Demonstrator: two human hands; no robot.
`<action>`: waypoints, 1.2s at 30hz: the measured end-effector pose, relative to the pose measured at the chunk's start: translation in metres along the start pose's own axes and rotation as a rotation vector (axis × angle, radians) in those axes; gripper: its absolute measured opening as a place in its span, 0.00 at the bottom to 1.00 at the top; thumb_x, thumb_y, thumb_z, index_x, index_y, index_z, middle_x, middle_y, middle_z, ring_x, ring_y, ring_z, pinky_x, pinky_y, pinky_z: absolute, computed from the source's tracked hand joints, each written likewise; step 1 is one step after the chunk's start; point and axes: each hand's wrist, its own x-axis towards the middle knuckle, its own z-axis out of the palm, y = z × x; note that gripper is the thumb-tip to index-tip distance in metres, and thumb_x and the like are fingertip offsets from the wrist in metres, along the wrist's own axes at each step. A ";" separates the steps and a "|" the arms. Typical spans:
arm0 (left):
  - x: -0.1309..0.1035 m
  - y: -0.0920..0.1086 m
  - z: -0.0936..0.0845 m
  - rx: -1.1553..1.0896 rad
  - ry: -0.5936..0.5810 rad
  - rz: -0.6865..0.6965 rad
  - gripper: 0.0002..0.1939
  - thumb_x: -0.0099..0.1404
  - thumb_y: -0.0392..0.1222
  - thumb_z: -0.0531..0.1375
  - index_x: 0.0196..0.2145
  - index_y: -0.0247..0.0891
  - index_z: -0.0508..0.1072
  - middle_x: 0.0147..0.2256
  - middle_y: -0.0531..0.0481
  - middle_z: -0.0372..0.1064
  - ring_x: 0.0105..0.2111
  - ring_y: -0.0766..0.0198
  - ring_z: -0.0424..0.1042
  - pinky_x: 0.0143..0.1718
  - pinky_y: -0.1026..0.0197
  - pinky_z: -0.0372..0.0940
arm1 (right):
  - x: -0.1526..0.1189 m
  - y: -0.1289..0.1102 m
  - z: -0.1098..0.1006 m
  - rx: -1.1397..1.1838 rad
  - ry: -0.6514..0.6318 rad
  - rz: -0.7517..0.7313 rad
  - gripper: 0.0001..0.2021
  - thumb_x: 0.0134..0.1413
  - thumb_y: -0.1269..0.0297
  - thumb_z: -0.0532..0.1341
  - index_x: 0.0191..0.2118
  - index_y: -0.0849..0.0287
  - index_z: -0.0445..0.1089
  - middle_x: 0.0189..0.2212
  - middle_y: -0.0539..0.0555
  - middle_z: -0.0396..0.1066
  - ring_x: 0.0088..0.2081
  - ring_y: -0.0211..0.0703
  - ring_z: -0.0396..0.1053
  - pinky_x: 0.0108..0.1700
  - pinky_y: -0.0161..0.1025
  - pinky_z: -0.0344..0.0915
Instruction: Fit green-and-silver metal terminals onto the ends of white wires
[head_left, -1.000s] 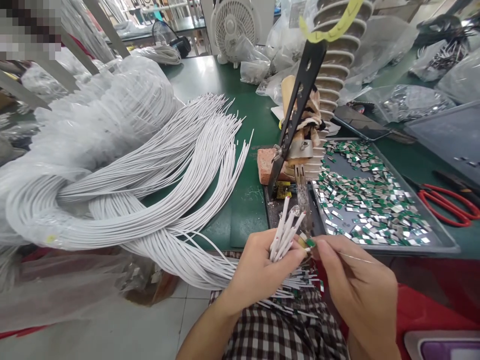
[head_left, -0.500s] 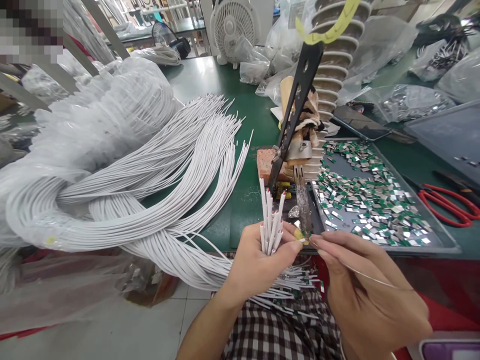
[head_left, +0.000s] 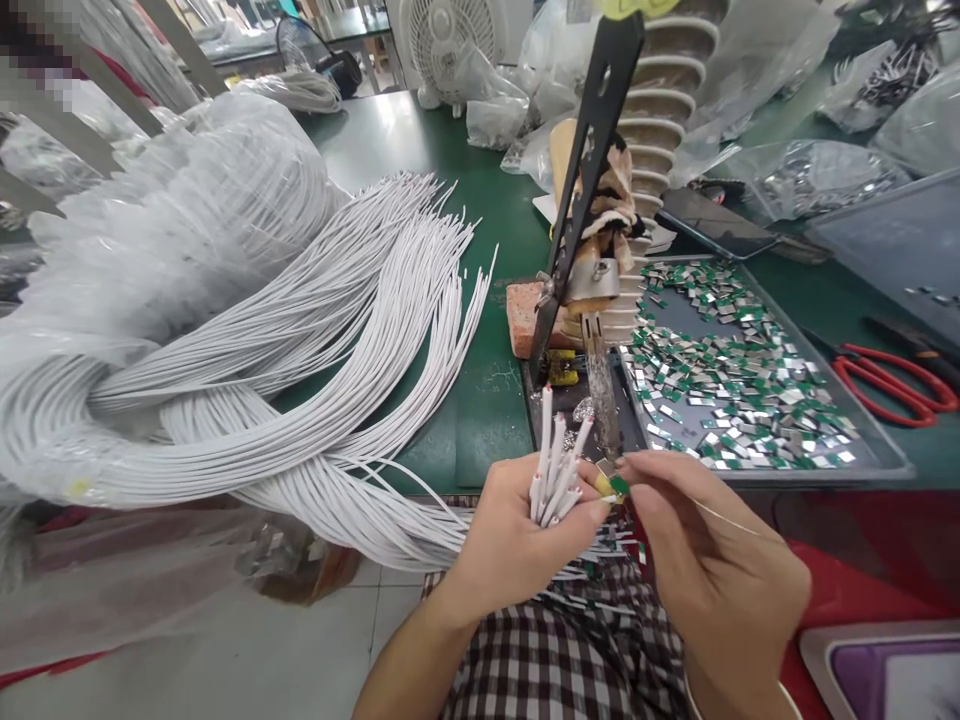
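Observation:
My left hand (head_left: 506, 540) is closed round a bundle of short-cut white cables (head_left: 556, 465), their reddish ends pointing up. By its thumb and a yellow covering at the fingertip is a small green circuit board (head_left: 619, 485); which fingers bear it I cannot tell. My right hand (head_left: 724, 565) pinches a thin solder wire (head_left: 731, 520), which runs back across the fingers. Both hands meet just under the tip of a soldering iron (head_left: 600, 390), fixed pointing downward on a black bracket (head_left: 592, 170). The exact contact at the tip is too small to make out.
A tray (head_left: 892, 470) of small green boards stands right, beside red-handled scissors (head_left: 892, 385). White cable bundles (head_left: 300, 440) cover the left of the table and hang over its edge. A brick (head_left: 525, 320), ribbed hose (head_left: 667, 110) and fan (head_left: 454, 50) stand behind.
The view has shifted slightly. The cable bundle tilts more to the right, and the green board shows more plainly at the fingertips. My right hand has drawn in closer under the iron.

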 end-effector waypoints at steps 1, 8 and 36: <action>-0.002 -0.001 -0.001 0.024 -0.017 0.003 0.07 0.64 0.34 0.63 0.27 0.36 0.75 0.32 0.49 0.74 0.34 0.62 0.71 0.38 0.63 0.65 | -0.001 0.000 -0.001 0.026 -0.006 0.022 0.12 0.61 0.76 0.63 0.45 0.51 0.75 0.36 0.47 0.77 0.36 0.35 0.75 0.42 0.33 0.73; -0.008 -0.010 -0.012 0.038 -0.020 -0.016 0.14 0.69 0.46 0.63 0.29 0.35 0.79 0.38 0.45 0.75 0.36 0.61 0.72 0.39 0.62 0.65 | 0.005 0.004 -0.027 -0.092 -0.091 0.099 0.05 0.59 0.70 0.65 0.35 0.53 0.70 0.33 0.49 0.72 0.37 0.39 0.71 0.40 0.35 0.70; -0.012 -0.011 -0.009 0.108 -0.056 0.097 0.12 0.68 0.46 0.67 0.30 0.36 0.78 0.29 0.52 0.70 0.30 0.65 0.65 0.34 0.63 0.59 | 0.012 -0.002 -0.021 0.276 -0.409 0.225 0.11 0.64 0.68 0.59 0.29 0.55 0.72 0.24 0.48 0.71 0.27 0.35 0.69 0.28 0.32 0.65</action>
